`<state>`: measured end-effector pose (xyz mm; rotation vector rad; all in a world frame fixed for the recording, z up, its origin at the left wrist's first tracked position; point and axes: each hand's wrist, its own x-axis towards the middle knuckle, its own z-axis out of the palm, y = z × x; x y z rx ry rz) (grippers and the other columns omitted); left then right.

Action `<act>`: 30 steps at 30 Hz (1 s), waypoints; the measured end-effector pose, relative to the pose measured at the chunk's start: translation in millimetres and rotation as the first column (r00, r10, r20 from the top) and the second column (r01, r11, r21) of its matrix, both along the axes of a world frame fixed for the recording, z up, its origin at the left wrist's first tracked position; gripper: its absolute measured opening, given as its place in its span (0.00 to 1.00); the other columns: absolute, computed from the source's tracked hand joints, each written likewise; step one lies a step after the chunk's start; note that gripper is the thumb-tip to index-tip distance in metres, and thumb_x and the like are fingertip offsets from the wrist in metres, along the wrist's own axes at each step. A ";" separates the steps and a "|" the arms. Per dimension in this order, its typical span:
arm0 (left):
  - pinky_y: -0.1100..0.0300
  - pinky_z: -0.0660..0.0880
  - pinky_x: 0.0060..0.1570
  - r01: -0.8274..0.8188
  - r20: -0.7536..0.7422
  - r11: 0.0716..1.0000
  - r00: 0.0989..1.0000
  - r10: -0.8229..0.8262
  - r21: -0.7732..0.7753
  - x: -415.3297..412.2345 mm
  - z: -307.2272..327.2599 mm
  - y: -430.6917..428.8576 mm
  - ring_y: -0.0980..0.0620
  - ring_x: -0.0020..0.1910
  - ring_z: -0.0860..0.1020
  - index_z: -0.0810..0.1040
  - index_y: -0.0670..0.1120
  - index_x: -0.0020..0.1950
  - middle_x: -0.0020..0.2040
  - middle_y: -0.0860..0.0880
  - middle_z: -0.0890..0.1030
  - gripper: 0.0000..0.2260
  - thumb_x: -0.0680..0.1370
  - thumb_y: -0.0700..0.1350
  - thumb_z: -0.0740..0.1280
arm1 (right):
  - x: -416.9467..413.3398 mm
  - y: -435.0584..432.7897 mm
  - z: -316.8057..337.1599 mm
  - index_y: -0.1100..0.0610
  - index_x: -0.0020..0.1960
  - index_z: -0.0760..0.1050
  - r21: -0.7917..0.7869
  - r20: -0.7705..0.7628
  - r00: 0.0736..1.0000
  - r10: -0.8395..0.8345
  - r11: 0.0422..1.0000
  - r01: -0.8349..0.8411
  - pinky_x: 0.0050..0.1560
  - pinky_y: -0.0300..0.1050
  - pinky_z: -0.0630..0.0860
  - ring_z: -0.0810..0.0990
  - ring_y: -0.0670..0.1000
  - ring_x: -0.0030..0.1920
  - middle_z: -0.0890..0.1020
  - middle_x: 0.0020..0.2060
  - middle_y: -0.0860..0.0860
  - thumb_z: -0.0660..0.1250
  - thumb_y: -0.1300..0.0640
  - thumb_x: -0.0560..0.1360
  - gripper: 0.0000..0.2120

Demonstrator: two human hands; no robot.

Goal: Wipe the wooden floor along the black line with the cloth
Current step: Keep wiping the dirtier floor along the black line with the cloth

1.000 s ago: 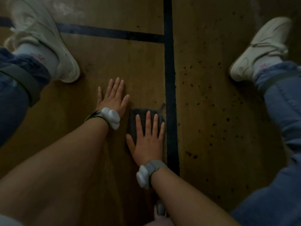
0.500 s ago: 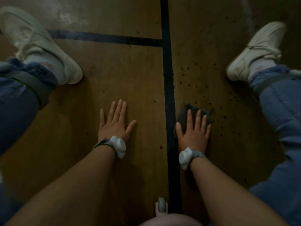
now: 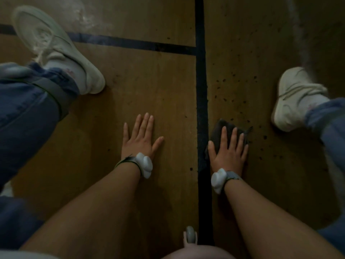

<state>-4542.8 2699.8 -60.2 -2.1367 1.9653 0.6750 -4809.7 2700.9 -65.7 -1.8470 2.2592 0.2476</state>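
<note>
1. Brown wooden floor (image 3: 149,94): it fills the whole view, dimly lit, with a pale scuffed patch at 11 o'clock.
2. Long black painted line (image 3: 201,90): it runs from 12 o'clock to 6 o'clock, just right of centre. A thinner black cross line (image 3: 130,43) meets it from the 10 o'clock side.
3. Blue denim trouser legs: we list one at 9 o'clock (image 3: 24,113) and one at 3 o'clock (image 3: 332,128), one either side of the long line.
4. White lace-up sneakers: one lies at 10 o'clock (image 3: 56,47), the other at 2 to 3 o'clock (image 3: 293,101).
5. Left hand (image 3: 140,141): near centre toward 7 o'clock, it lies palm-down on bare wood. Its fingers are straight and spread and grasp nothing.
6. Right hand (image 3: 228,154): at 5 o'clock, across the line from the left. It lies flat with straight fingers and presses down on the cloth without curling round it.
7. Dark grey folded cloth (image 3: 217,131): it lies under our right hand, just beside the line's right edge, and shows past the fingertips toward 12 o'clock.
8. White lumpy wrist devices on grey bands: one on each wrist, left (image 3: 144,165) and right (image 3: 218,179).
9. Dark specks (image 3: 233,94): these lie scattered on the wood right of the line, from 1 to 4 o'clock.
</note>
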 end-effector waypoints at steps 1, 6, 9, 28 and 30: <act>0.44 0.30 0.73 0.005 -0.002 1.000 1.000 -0.005 0.007 0.2 0.0 -0.1 0.56 0.73 0.28 0.29 0.54 0.76 0.73 0.57 0.27 0.32 0.79 0.67 0.39 | -0.1 0.9 -0.3 0.45 0.79 0.37 -0.004 0.005 1.000 -0.004 1.000 0.004 0.77 0.59 0.40 0.41 0.57 0.79 0.43 0.80 0.53 0.41 0.34 0.80 0.32; 0.43 0.31 0.73 0.013 -0.009 1.000 1.000 -0.013 0.010 1.1 -0.8 -1.8 0.55 0.74 0.29 0.29 0.54 0.76 0.74 0.57 0.28 0.31 0.80 0.65 0.38 | 2.1 2.8 -2.3 0.46 0.80 0.39 -0.012 -0.028 1.000 -0.003 1.000 0.003 0.77 0.60 0.41 0.41 0.57 0.79 0.44 0.80 0.53 0.36 0.34 0.79 0.33; 0.44 0.31 0.73 0.003 -0.017 1.000 1.000 -0.003 0.008 0.8 -1.0 -1.8 0.55 0.74 0.29 0.30 0.54 0.76 0.76 0.57 0.30 0.30 0.80 0.64 0.39 | 4.8 4.8 -2.3 0.47 0.80 0.39 -0.035 -0.028 1.000 -0.014 0.999 0.013 0.77 0.61 0.42 0.42 0.57 0.79 0.44 0.80 0.54 0.36 0.35 0.78 0.33; 0.43 0.32 0.74 -0.034 0.011 0.998 0.999 0.034 0.048 -2.5 1.7 -4.8 0.54 0.76 0.32 0.34 0.54 0.78 0.78 0.57 0.33 0.29 0.82 0.62 0.42 | 97.7 91.5 -4.5 0.47 0.80 0.49 -0.025 0.126 0.929 0.347 0.938 -0.346 0.74 0.63 0.48 0.50 0.60 0.79 0.53 0.79 0.56 0.47 0.34 0.78 0.34; 0.43 0.33 0.74 -0.019 -0.007 0.999 1.000 0.019 0.046 -0.5 1.9 -4.4 0.54 0.76 0.32 0.34 0.54 0.78 0.78 0.57 0.33 0.29 0.82 0.63 0.42 | 84.9 85.2 -3.4 0.44 0.79 0.40 0.002 0.119 0.913 0.391 0.919 -0.394 0.75 0.61 0.42 0.42 0.58 0.79 0.43 0.79 0.53 0.45 0.33 0.78 0.33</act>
